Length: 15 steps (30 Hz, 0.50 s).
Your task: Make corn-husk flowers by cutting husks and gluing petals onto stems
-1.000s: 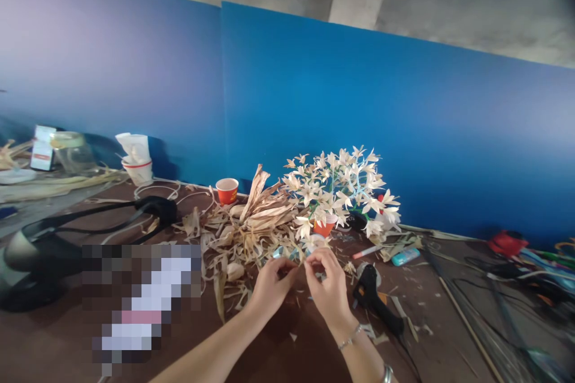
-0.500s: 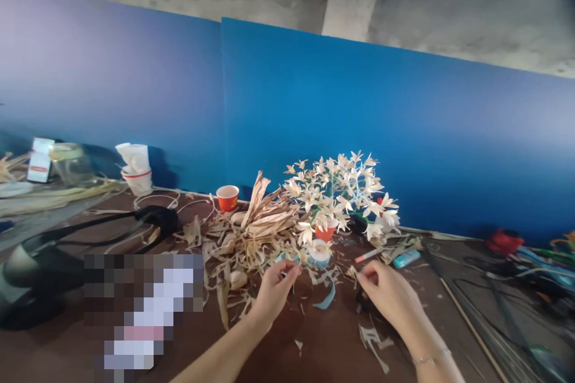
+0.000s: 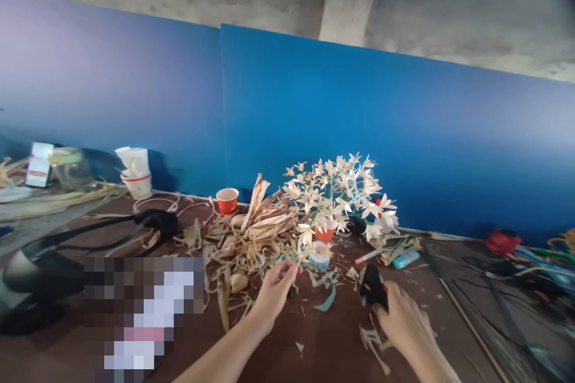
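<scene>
My left hand (image 3: pixel 275 292), in the middle of the head view, is closed in a pinch on a small pale husk flower (image 3: pixel 300 258) that points up from the fingertips. To the right, my right hand (image 3: pixel 404 317) is wrapped round a compact black tool (image 3: pixel 374 287), whose exact kind I cannot make out. Behind both hands, a bunch of cream husk flowers (image 3: pixel 341 191) on green stems rises from an orange paper cup (image 3: pixel 325 232). In front of that cup lies a roll of pale blue tape (image 3: pixel 319 255).
Dried corn husks (image 3: pixel 269 221) and scraps lie heaped left of centre. Another red paper cup (image 3: pixel 227 200) stands behind them. A light blue lighter-like item (image 3: pixel 406 260) lies at right. A black strap (image 3: pixel 157 219), cables and a blurred-out patch fill the left. Blue panels (image 3: pixel 314 90) rise behind.
My right hand has moved slightly right and down and now grips the black tool in plain view. The pale flower in my left hand now shows clearly above the fingers.
</scene>
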### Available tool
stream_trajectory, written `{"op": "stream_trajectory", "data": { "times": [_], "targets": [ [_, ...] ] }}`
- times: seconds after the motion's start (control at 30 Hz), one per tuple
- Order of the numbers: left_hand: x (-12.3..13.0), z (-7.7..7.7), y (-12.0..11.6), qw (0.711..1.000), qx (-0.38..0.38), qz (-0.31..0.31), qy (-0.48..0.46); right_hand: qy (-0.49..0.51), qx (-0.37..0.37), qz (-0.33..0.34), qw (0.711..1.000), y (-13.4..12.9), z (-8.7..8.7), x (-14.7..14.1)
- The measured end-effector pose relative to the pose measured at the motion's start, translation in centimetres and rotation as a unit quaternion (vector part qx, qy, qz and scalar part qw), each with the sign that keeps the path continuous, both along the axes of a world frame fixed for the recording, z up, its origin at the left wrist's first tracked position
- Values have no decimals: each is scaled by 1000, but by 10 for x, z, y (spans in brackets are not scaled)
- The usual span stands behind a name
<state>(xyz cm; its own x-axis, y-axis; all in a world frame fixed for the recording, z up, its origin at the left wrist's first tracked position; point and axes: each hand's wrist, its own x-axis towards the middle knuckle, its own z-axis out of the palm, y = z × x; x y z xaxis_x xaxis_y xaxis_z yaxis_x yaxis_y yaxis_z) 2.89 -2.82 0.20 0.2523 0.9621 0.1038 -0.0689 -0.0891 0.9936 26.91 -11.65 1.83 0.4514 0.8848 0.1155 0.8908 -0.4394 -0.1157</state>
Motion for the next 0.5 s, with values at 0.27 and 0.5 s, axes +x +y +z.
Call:
{"op": "stream_trajectory", "data": {
  "times": [0.27,0.5],
  "targets": [
    [1,-1,-1,1000,-17,6,-15,157,230,300,913,4,8,-46],
    [0,-10,7,998,41,45,25,191,247,390,867,16,0,-77]
  ]
}}
